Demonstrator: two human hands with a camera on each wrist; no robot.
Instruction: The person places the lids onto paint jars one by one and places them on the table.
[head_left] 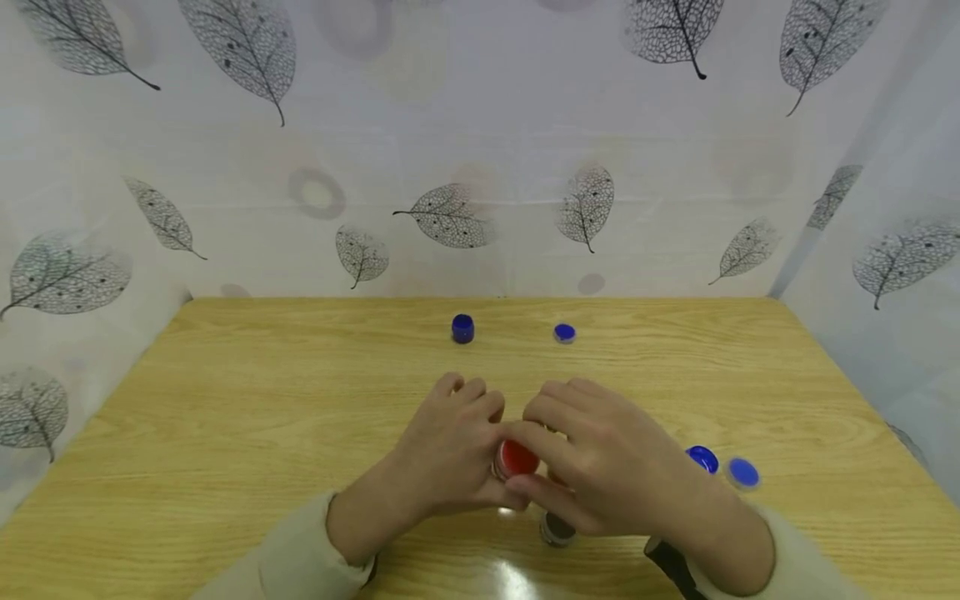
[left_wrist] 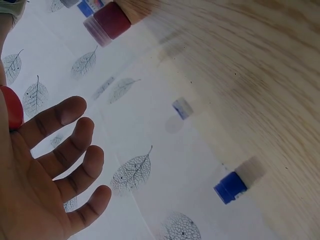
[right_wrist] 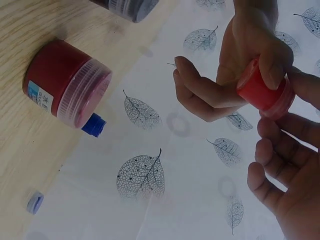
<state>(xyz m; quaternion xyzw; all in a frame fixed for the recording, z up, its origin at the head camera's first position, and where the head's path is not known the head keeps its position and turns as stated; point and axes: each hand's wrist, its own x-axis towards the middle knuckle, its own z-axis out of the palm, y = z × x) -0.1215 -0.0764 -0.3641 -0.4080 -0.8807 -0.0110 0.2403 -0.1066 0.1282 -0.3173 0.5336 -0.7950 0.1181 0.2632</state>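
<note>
A small red jar with a clear-rimmed lid [head_left: 517, 458] is between the two hands in the head view. The left hand [head_left: 450, 450] grips its body with thumb and forefinger; in the right wrist view that hand [right_wrist: 250, 55] is curled round the red jar [right_wrist: 259, 86]. My right hand [head_left: 607, 458] pinches the lid rim between thumb and fingers, as the right wrist view also shows, its other fingers [right_wrist: 285, 150] loosely bent. In the left wrist view only a red edge [left_wrist: 12, 107] of the jar shows beside the left hand [left_wrist: 45, 175].
An open-looking blue jar [head_left: 462, 329] and a blue lid [head_left: 565, 333] lie towards the back. Near the right forearm are another blue jar [head_left: 703, 458] and lid [head_left: 743, 473]. A dark jar [head_left: 557, 529] stands below the hands. A larger dark red jar [right_wrist: 60, 75] shows in the right wrist view.
</note>
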